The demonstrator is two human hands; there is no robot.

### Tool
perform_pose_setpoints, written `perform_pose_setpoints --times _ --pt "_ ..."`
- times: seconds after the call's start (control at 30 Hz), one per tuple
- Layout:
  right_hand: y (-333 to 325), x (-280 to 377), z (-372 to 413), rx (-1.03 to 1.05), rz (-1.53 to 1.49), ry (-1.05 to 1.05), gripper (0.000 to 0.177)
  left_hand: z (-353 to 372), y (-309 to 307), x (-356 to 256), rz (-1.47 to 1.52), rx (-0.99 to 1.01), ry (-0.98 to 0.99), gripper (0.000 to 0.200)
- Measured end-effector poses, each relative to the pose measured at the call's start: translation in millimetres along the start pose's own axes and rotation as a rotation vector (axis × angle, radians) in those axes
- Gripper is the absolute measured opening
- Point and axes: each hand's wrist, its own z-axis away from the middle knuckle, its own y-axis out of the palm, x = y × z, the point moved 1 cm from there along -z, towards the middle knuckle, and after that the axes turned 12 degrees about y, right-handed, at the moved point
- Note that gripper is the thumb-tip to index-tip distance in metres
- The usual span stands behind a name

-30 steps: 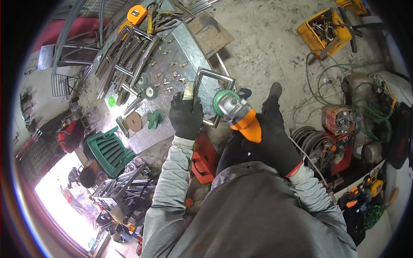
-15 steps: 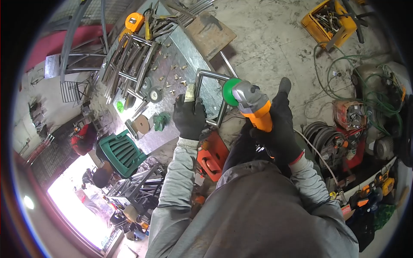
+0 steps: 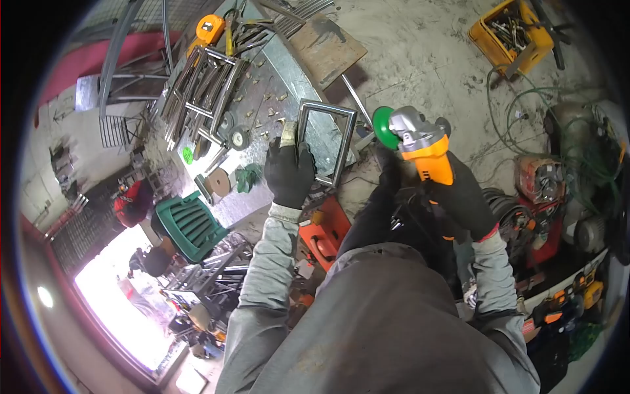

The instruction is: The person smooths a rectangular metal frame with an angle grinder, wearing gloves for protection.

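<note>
My right hand [image 3: 464, 200], in a dark glove, grips an orange and grey angle grinder [image 3: 430, 157] by its body. Its green disc [image 3: 385, 128] faces left, apart from the metal. A rectangular frame of shiny metal tube [image 3: 352, 134] lies at the corner of the metal-topped table [image 3: 262, 75]. Over the frame's left bar, my gloved left hand [image 3: 289, 174] holds it against the table. A pale, worn finger [image 3: 288, 134] of that glove points away from me; the undersides of the fingers are hidden.
Metal tube pieces [image 3: 207, 92], small wheels [image 3: 237, 138] and a tape measure [image 3: 210, 28] lie on the table. A red case [image 3: 325, 233] is below the frame, a green chair [image 3: 190, 226] left. A yellow crate [image 3: 512, 36] and hoses [image 3: 499, 105] lie on the floor at right.
My right hand has moved right with the grinder, taking the disc away from the frame's right side. The left hand stays on the frame. The view has shifted slightly.
</note>
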Motion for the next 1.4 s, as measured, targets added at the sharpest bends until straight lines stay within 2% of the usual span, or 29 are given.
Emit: perform_pose_setpoints --times 0.03,0.1,0.13,0.23,0.3,0.43,0.5,0.67,0.73,0.8,0.9,1.03,1.13,1.2,1.33,1.4 --pt "-8 9 3 0.002 0.027 0.0 0.05 -1 2 0 0.01 -0.016 -0.019 0.046" --pt "-23 37 13 0.036 0.06 0.162 0.051 -2 5 -6 -0.064 -0.046 0.007 0.047" --pt "-25 51 14 0.021 0.077 0.186 0.051 -7 2 -19 -0.048 0.045 -0.181 0.048" --pt "-39 70 0 0.041 0.238 0.182 0.05 -14 10 -34 -0.128 -0.003 -0.237 0.048" --pt "-46 78 -12 0.069 0.256 0.19 0.048 -14 12 -40 -0.075 -0.039 -0.3 0.047" --pt "-53 109 -39 0.217 0.355 0.176 0.049 -15 12 -33 -0.035 0.1 -0.409 0.043" --pt "-53 126 -50 0.328 0.487 0.189 0.051 -9 16 -36 -0.115 -0.049 -0.29 0.037" --pt "-49 140 -79 0.432 0.581 0.219 0.053 -14 9 -35 -0.045 0.131 -0.383 0.045" --pt "-40 149 -80 0.457 0.617 0.268 0.054 -9 14 -34 -0.057 0.069 -0.379 0.042" --pt "-33 157 -80 0.416 0.752 0.15 0.052 -7 19 -35 -0.108 -0.021 -0.337 0.039" --pt "-26 162 -91 0.382 0.902 0.047 0.051 -7 19 -33 -0.093 0.029 -0.349 0.038" --pt "-13 168 -105 0.403 0.909 0.073 0.052 -10 15 -35 -0.071 0.008 -0.373 0.038" --pt "-10 172 -99 0.385 0.981 0.013 0.051 -10 15 -35 -0.067 -0.081 -0.316 0.038" --pt "-12 175 -89 0.325 1.071 -0.038 0.058 -11 15 -36 -0.086 -0.018 -0.342 0.038" --pt "1 174 -103 0.35 0.993 -0.03 0.056 -10 15 -38 -0.102 -0.035 -0.332 0.038" --pt "16 179 -120 0.373 1.009 -0.029 0.054 -10 17 -38 -0.137 0.019 -0.352 0.038"
